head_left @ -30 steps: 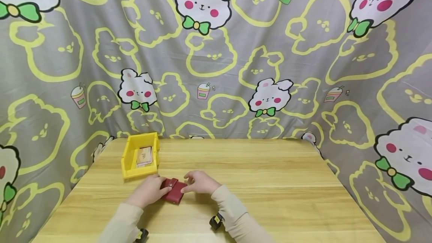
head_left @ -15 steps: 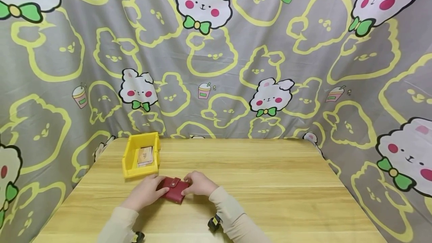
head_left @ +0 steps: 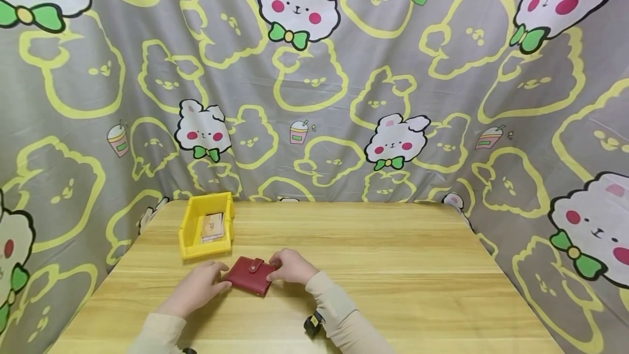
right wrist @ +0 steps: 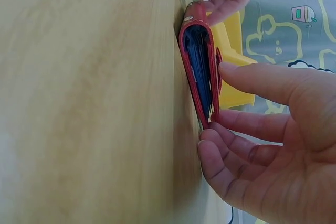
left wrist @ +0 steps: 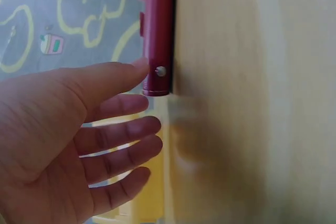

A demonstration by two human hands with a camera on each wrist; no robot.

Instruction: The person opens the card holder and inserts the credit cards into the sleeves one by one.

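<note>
A dark red card wallet (head_left: 248, 277) with a snap strap on top lies flat on the table. Its rounded spine with a metal stud (left wrist: 160, 71) faces my left hand (head_left: 199, 287). That hand's fingers are spread and loosely bent, with the thumb tip right at the spine in the left wrist view. My right hand (head_left: 293, 267) holds the opposite edge, thumb by the strap and fingertips curled at the lower corner. Dark blue sleeves (right wrist: 198, 72) show between the covers in the right wrist view.
A yellow plastic bin (head_left: 206, 249) stands behind the left hand, with a few cards (head_left: 213, 226) inside. The wooden table (head_left: 393, 266) ends at a grey patterned curtain (head_left: 324, 86) at the back and sides.
My left hand has let go of the wallet and drawn back to the left, uncovering its left end. The right hand stays at the right edge, and the wallet has hardly moved.
</note>
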